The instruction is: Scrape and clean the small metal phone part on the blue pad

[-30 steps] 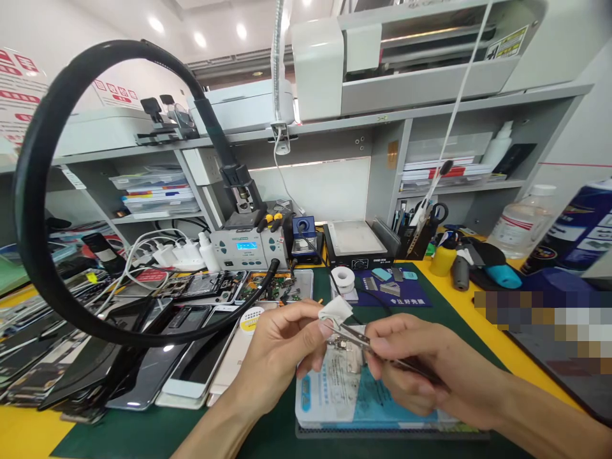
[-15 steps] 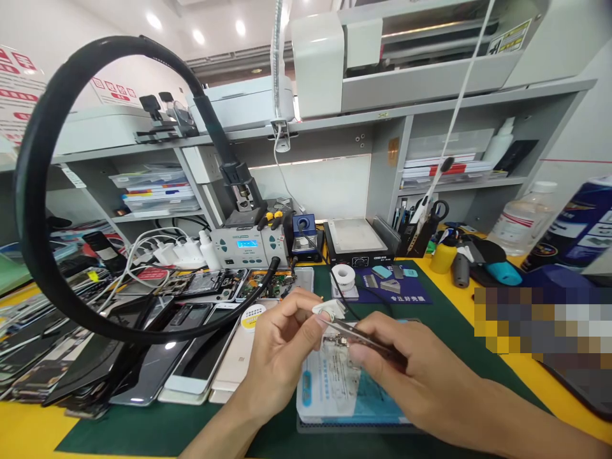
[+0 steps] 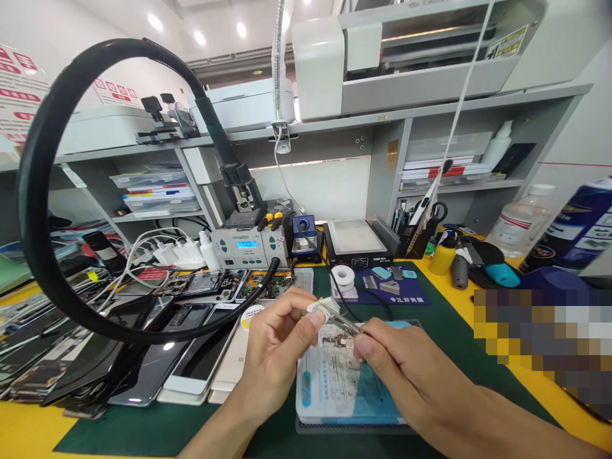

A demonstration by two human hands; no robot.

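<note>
My left hand (image 3: 277, 347) pinches a small white pad (image 3: 324, 308) between thumb and fingers, raised above the green mat (image 3: 157, 427). My right hand (image 3: 406, 370) grips metal tweezers (image 3: 345, 326) whose tips meet the white pad. Right under both hands lies a small circuit board (image 3: 340, 346) on a blue-and-white holder plate (image 3: 335, 392).
A pile of phones and screens (image 3: 143, 344) fills the left side. A black ring-shaped hose (image 3: 36, 210) arches over it. A soldering station (image 3: 248, 247), hot plate (image 3: 356, 245), solder spool (image 3: 343, 278), tool cup (image 3: 414, 236), bottle (image 3: 521, 223) and shelves (image 3: 430, 108) stand behind.
Both hands have drawn slightly closer and shifted left a little. The white pad has sunk lower in my left fingers, with the tweezers still at it.
</note>
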